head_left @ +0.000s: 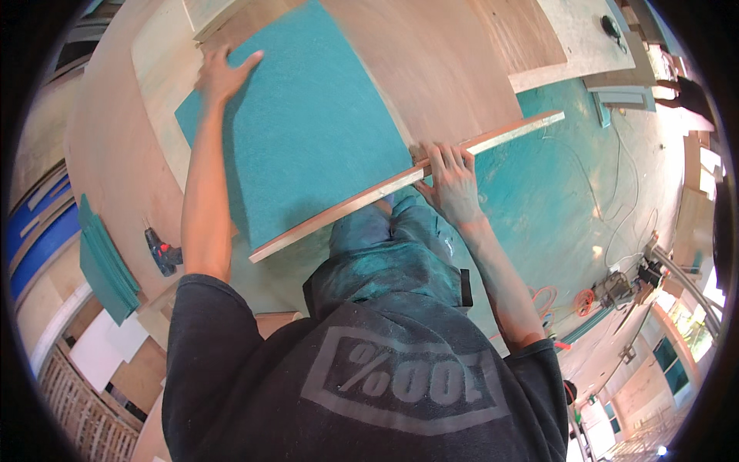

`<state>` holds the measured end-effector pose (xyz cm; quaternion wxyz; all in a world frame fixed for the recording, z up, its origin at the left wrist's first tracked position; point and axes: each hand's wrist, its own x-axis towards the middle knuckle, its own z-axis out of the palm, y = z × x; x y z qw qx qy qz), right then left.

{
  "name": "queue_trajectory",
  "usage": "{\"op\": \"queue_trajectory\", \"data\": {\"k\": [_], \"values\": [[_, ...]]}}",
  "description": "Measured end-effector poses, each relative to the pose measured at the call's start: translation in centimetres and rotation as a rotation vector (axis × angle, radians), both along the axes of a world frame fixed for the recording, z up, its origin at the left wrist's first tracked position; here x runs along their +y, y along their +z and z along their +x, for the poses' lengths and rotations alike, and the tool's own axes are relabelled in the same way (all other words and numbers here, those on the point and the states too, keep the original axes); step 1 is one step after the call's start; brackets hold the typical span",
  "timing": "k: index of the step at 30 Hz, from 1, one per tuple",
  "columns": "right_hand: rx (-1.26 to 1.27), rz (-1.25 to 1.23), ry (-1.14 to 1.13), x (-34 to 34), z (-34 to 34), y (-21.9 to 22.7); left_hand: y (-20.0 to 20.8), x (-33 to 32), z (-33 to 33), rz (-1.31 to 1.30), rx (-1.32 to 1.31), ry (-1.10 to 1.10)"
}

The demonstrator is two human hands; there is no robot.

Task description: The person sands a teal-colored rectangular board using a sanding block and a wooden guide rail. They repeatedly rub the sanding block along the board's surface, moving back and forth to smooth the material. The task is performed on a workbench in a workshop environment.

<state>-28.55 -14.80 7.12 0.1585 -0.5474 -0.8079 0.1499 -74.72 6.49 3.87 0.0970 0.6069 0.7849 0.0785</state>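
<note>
Teal panel [315,131], L hand [222,75] @ edge, R hand [453,182] on strip [514,133]

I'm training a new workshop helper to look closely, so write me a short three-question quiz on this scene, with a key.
1. Multiple choice: what colour is the large board at the left hand?
A) White
B) Teal
C) Orange

2. True or false: the red-and-black drill lies to the left of the person's body.

3. Short answer: which hand has its fingers over the wooden strip?

Key:
1. B
2. True
3. The right hand
</note>
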Motion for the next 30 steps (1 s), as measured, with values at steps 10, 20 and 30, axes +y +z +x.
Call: {"op": "queue_trajectory", "data": {"k": [10, 20, 30], "values": [[-0.161, -0.158, 0.283, 4.1, 0.7, 0.5, 1.2, -4.9, -8.1, -0.117, -0.115, 0.404], [-0.126, -0.197, 0.289, 4.6, 0.8, 0.1, 1.4, -5.2, -7.4, -0.143, -0.043, 0.394], [-0.099, -0.199, 0.275, 4.2, 1.2, 1.1, 1.4, -3.3, 4.3, -0.193, 0.219, -0.086]]}}
